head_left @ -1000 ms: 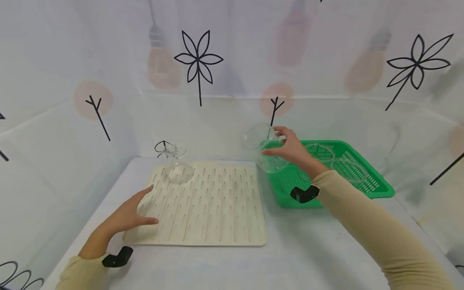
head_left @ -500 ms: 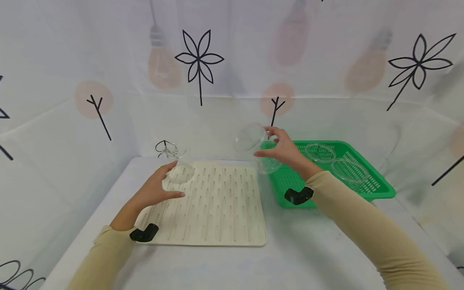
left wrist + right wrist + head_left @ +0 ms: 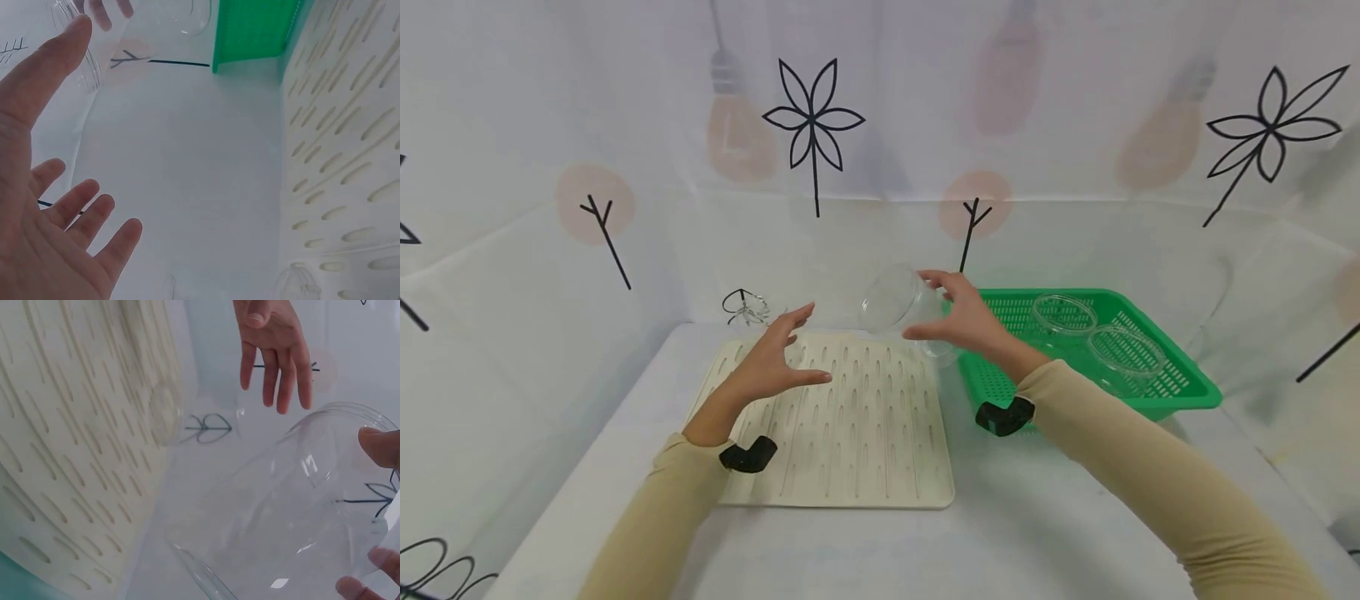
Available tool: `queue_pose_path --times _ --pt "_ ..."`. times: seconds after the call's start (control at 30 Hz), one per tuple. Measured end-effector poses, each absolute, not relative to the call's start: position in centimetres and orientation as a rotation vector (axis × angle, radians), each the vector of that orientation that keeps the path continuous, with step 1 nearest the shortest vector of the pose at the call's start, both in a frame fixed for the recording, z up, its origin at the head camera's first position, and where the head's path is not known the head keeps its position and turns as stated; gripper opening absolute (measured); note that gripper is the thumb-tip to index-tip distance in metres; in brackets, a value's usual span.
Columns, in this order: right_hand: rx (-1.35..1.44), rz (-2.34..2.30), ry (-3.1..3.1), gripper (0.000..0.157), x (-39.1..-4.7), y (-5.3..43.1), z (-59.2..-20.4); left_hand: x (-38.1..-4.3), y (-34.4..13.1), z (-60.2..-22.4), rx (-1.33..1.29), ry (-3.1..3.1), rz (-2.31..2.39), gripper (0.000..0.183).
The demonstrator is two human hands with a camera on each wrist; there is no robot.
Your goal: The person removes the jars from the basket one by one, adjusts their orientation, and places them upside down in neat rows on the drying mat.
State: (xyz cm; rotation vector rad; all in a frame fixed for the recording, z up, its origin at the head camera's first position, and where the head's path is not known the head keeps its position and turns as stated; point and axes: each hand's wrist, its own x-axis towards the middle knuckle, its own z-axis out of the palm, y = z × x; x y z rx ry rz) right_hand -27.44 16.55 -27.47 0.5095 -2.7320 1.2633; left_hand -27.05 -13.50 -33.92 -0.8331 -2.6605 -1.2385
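My right hand grips a clear jar by its side, thumb and fingers curled round it. The jar is tilted in the air between the mat and the basket, its wide rim facing left; the right wrist view shows the see-through jar close up. My left hand is spread above the cream ridged mat, thumb and fingers apart, touching nothing. A second clear container stands on the far left part of the mat, mostly hidden behind my left hand in the head view.
A green mesh basket stands on the right of the white table, with clear round-rimmed containers inside. A white patterned cloth hangs close behind the table and at both sides.
My right hand has carried the clear jar left, away from over the basket. My left hand has moved up and right over the mat towards the jar.
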Motion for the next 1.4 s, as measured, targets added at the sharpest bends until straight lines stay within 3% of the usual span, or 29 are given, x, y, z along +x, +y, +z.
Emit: queue_pose_path --times 1.0,1.4 --pt "0.743 0.917 -2.742 0.086 -25.9 13.2 -28.5 -27.6 -8.8 -31.2 -1.039 -2.534 -1.289 0.093" --pt "0.603 1.339 -2.688 0.089 -25.2 14.3 -28.7 -27.1 -9.3 -31.2 -0.935 -2.540 -1.431 0.084"
